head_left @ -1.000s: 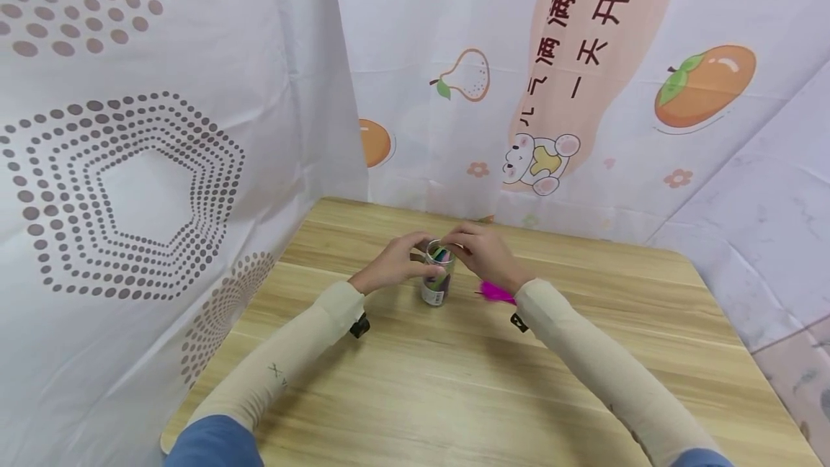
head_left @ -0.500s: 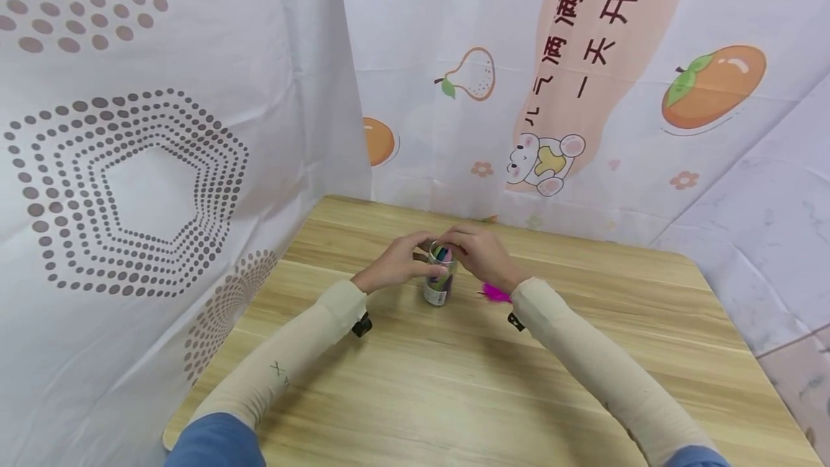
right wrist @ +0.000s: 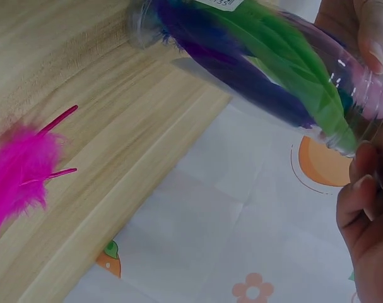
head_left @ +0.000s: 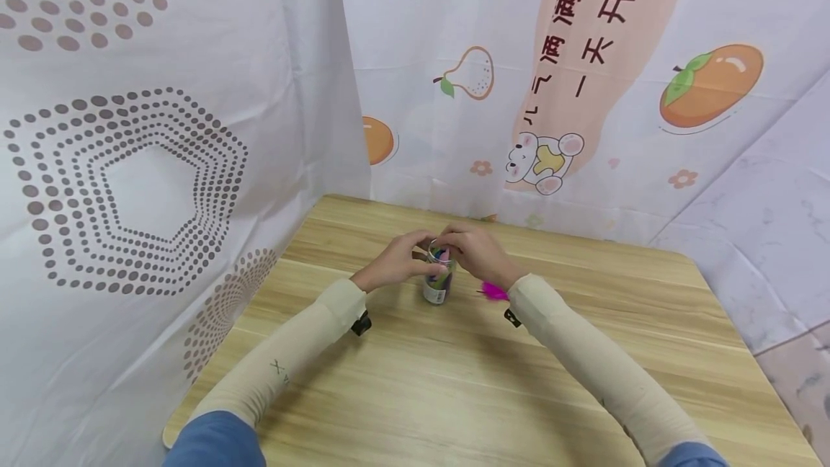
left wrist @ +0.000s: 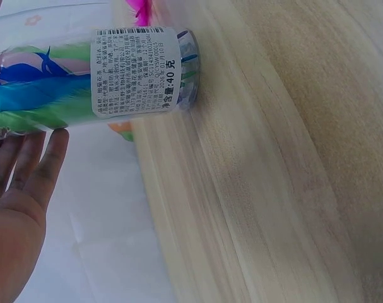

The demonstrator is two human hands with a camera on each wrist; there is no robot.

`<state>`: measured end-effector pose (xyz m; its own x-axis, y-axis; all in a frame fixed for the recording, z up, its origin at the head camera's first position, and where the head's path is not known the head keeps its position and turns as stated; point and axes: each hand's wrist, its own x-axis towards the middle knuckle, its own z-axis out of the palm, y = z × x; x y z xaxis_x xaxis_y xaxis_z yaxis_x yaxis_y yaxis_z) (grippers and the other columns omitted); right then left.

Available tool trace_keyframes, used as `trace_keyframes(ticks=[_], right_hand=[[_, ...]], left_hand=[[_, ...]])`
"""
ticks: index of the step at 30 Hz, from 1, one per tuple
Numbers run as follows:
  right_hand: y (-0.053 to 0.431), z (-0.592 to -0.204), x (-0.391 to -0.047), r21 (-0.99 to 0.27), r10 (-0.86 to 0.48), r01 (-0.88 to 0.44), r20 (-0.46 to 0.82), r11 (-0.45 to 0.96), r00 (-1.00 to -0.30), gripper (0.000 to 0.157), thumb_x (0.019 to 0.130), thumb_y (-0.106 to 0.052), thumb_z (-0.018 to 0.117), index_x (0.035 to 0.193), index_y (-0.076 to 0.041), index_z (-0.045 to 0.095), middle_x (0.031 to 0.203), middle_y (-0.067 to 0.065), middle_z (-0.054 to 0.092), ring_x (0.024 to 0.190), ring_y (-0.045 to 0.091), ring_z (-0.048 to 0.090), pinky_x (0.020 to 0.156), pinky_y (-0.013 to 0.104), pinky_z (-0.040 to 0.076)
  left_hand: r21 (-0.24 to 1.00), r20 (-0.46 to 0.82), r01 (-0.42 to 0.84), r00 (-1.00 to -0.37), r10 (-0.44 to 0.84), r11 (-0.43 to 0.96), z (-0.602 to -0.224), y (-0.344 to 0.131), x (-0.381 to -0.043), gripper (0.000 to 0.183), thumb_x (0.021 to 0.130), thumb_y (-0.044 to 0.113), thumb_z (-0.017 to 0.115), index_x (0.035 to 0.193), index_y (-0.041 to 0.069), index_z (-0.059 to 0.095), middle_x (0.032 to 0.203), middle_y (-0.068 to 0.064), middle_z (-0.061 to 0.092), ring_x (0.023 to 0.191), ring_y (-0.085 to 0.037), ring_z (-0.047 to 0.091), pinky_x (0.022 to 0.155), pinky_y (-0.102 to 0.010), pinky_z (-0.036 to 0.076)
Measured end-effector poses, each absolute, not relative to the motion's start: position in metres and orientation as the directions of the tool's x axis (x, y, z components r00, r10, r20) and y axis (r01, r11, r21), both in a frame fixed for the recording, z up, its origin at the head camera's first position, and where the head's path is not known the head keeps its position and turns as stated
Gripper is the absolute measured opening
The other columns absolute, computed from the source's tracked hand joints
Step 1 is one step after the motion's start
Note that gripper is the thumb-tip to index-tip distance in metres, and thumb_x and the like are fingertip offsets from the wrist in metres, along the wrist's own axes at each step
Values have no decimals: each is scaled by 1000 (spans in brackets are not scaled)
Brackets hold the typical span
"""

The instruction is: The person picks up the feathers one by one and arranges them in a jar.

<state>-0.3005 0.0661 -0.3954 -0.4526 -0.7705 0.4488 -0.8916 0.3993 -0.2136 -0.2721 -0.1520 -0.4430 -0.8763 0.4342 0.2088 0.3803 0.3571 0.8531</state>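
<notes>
A clear plastic jar (head_left: 436, 295) with a printed label (left wrist: 135, 72) stands at the middle back of the table. Inside it, feathers are packed: green (right wrist: 292, 53), purple (right wrist: 235, 76), blue (left wrist: 49, 91) and pale pink. My left hand (head_left: 394, 264) grips the jar around its upper part, thumb in front. Over the jar's mouth is my right hand (head_left: 481, 254), fingers bent down at the rim. The right wrist view has its fingertips touching the mouth beside the green feather's tip; whether they pinch a feather is hidden.
Bright magenta feathers (right wrist: 17, 170) lie on the wooden table (head_left: 441, 388) just right of the jar, under the right wrist. White printed cloth (head_left: 415, 92) hangs close behind the table, with another patterned cloth (head_left: 149, 193) along the left.
The right fingers shift slightly left over the jar's mouth. The green and teal feather tops seen at the mouth earlier show less now. The left hand keeps its grip.
</notes>
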Motion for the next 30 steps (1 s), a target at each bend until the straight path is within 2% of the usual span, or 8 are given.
trace_keyframes(ticks=[5,12,20,25,30], right_hand=[[71,-396,-301,-269,-751,-880,458,392,-475,31,92,13,65,111,-9,79,109,2,71,98,18,68,82,34,59],[82,-399,-302,-272,-683,-882,559,385,-471,20,97,4,68,112,-5,77,113,7,72,88,19,68,73,34,59],[99,-404,-305,-263,-655,-874,583,408,-481,17,92,4,74,107,-5,77,107,6,73,77,17,65,67,33,58],[114,-415,-305,-288,-646,-856,565,429,-513,17,90,5,75,104,-4,77,101,6,73,70,18,60,62,33,54],[132,-430,-304,-304,-628,-827,543,472,-558,17,89,3,77,103,-7,77,99,3,71,65,12,54,58,29,50]], left_hand=[[857,196,367,-882,429,362,-442,-151,-272,53,88,43,82,133,21,64,120,7,65,111,-11,61,99,-32,54],[857,182,352,-890,418,376,-441,-151,-271,53,87,44,83,130,20,64,119,6,64,111,-12,61,98,-33,54],[855,186,357,-888,420,376,-441,-152,-272,53,87,43,84,131,22,64,118,7,66,110,-12,61,97,-34,55],[855,182,352,-891,415,381,-439,-151,-272,54,86,44,84,132,22,64,117,7,66,110,-13,61,96,-35,55],[857,182,350,-892,415,378,-441,-150,-271,55,87,43,84,133,21,63,117,6,66,110,-14,61,97,-35,55]])
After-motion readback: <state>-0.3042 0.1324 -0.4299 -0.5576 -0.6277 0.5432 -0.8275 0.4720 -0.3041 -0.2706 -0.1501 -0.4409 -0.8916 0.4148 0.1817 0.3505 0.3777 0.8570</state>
